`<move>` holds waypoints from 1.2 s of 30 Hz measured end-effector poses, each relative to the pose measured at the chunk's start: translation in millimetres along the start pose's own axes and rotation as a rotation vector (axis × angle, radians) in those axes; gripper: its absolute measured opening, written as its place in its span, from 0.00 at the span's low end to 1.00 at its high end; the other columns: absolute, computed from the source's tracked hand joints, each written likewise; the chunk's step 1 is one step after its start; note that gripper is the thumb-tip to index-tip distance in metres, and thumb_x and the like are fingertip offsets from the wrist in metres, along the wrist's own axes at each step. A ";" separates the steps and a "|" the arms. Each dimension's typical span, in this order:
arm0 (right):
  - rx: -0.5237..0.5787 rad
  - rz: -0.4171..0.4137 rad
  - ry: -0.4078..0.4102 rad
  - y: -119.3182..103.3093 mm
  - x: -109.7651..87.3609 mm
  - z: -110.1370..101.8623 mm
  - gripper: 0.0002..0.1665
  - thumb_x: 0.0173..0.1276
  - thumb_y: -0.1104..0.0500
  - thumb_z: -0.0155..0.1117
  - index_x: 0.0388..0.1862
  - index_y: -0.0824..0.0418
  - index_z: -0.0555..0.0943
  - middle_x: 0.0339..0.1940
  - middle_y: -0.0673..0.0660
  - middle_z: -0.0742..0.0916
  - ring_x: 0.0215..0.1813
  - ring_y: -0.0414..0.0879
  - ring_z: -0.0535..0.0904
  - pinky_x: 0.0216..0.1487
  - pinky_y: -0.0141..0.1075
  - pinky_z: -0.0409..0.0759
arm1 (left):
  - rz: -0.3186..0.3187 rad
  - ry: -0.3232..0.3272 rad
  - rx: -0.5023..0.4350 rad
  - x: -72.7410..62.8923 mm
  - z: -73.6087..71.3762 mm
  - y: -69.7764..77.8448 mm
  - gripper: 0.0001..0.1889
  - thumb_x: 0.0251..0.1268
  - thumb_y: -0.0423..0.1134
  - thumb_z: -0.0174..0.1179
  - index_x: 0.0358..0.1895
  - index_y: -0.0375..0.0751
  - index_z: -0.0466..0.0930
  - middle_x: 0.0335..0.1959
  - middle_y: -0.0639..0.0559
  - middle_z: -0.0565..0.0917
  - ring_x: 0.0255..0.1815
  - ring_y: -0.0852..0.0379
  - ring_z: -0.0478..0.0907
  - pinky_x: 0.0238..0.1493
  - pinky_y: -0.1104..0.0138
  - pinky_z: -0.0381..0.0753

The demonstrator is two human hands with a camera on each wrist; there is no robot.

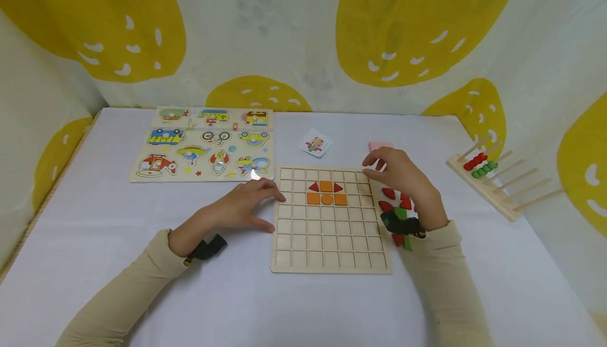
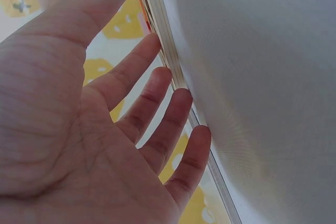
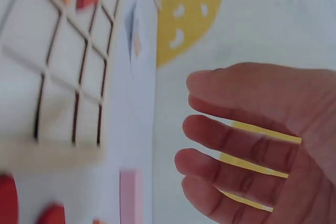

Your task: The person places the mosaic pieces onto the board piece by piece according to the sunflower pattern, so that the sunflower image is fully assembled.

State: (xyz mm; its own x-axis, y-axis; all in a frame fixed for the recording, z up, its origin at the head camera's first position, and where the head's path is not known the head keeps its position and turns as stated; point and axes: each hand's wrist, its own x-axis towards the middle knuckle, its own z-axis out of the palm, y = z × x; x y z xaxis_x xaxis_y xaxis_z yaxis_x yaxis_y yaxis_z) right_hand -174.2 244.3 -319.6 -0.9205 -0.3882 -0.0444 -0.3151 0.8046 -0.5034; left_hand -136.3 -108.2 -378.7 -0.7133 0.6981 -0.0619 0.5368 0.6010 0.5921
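A wooden grid board [image 1: 330, 259] lies flat on the table. On its upper middle squares sit an orange square [image 1: 325, 186], red triangles [image 1: 314, 187] to both sides of it, and a row below with an orange circle [image 1: 326, 199] between two orange squares. My left hand [image 1: 239, 205] is at the board's left edge, thumb and fingers spread; in the left wrist view its fingertips [image 2: 182, 98] are by that edge. Over the upper right corner hovers my right hand [image 1: 400, 174], its fingers loosely bent and nothing visible in them in the right wrist view.
Red and green pieces [image 1: 389, 194] lie right of the board, partly under the right arm. Behind are a pattern card [image 1: 315, 142] and a pink block [image 1: 381, 146]. A vehicle puzzle [image 1: 204, 170] lies back left; a peg rack with beads [image 1: 502, 202] stands right.
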 end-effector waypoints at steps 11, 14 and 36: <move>0.028 0.115 0.018 37.3 -2.9 -15.4 0.12 0.66 0.63 0.66 0.44 0.71 0.81 0.43 0.68 0.82 0.41 0.58 0.78 0.32 0.33 0.78 | 0.008 0.008 0.011 0.7 0.5 -3.7 0.31 0.50 0.50 0.74 0.58 0.49 0.76 0.61 0.48 0.71 0.64 0.45 0.67 0.63 0.45 0.62; 0.034 0.120 0.009 46.0 -2.1 -14.3 0.12 0.66 0.64 0.65 0.44 0.72 0.81 0.46 0.70 0.80 0.44 0.60 0.78 0.34 0.35 0.79 | 0.003 0.006 0.006 0.5 0.3 -3.1 0.31 0.50 0.50 0.74 0.59 0.49 0.76 0.62 0.48 0.71 0.64 0.45 0.66 0.63 0.45 0.62; 0.040 0.295 -0.008 77.3 1.7 0.0 0.14 0.63 0.66 0.64 0.45 0.73 0.80 0.44 0.71 0.82 0.44 0.60 0.75 0.39 0.37 0.76 | 0.001 -0.006 -0.006 0.3 -0.3 -1.7 0.31 0.50 0.50 0.74 0.59 0.49 0.76 0.61 0.49 0.71 0.64 0.45 0.66 0.64 0.45 0.61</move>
State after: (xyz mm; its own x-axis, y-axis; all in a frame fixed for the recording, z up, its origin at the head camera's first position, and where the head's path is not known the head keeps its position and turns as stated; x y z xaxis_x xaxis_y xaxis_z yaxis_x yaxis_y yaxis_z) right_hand -200.2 305.8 -358.5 -0.9691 -0.1436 -0.2005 -0.0245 0.8651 -0.5011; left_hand -137.6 -109.1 -379.5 -0.7099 0.7012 -0.0661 0.5351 0.5981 0.5966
